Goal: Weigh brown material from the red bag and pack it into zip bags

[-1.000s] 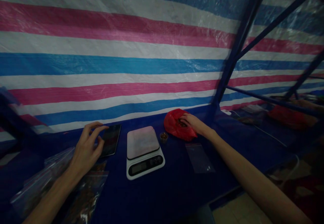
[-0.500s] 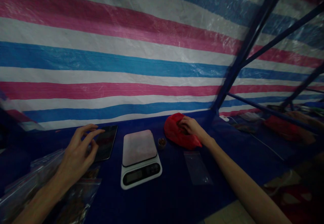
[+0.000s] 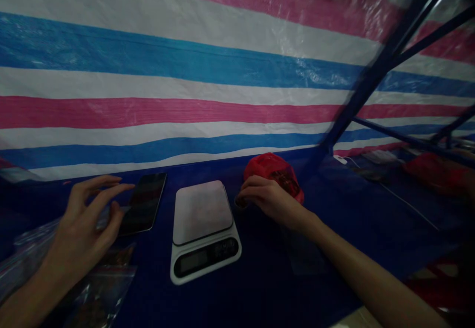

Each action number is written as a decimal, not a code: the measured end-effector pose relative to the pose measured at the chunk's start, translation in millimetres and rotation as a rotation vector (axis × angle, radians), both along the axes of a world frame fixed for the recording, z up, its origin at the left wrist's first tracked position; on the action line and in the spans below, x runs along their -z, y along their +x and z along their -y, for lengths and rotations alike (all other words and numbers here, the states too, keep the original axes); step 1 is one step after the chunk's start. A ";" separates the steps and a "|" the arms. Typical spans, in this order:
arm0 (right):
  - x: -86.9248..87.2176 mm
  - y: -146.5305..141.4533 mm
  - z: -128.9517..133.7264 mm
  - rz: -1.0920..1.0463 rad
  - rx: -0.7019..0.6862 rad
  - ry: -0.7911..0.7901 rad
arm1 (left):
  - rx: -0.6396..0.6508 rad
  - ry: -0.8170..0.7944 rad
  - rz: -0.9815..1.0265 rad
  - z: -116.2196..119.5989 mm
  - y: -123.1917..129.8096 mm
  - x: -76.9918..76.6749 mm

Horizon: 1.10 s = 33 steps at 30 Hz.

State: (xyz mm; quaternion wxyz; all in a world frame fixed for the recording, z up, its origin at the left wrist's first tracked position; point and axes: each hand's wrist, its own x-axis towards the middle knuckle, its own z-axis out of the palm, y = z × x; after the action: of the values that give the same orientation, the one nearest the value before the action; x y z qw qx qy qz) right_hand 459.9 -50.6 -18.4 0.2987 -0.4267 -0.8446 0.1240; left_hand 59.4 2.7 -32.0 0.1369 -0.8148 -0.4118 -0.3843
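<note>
Striped tarp wall (image 3: 185,70) in pink, white and blue rises behind a blue-covered table (image 3: 260,273). Kitchen scale (image 3: 202,229) sits mid-table, with a phone (image 3: 143,204) lying at its ten o'clock and a red plastic bag (image 3: 276,174) at its two o'clock. The left hand (image 3: 83,219) is half open, fingers spread and curved beside the phone, holding nothing. The right hand (image 3: 269,199) is loosely curled just beside the scale, against the bag; whether it has hold of anything, I cannot tell. Zip bags (image 3: 100,288) lie at the scale's eight o'clock, under the left wrist.
</note>
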 end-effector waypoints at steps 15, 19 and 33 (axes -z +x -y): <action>2.4 -4.4 1.6 -0.028 -0.075 -0.116 | -0.044 -0.045 0.043 3.8 -3.9 -2.1; 0.4 -4.0 0.6 -0.047 -0.090 -0.100 | -0.043 -0.046 0.030 5.0 -2.9 -5.3; 4.3 -2.2 -5.4 -0.091 -0.134 -0.097 | 0.007 -0.046 0.043 2.9 1.0 -10.4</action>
State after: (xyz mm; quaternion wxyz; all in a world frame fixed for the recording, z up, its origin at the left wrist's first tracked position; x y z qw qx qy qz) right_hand 457.6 -45.2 -22.8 0.3066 -0.3770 -0.8500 0.2035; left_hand 60.4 -0.2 -21.6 0.1078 -0.8108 -0.4204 -0.3928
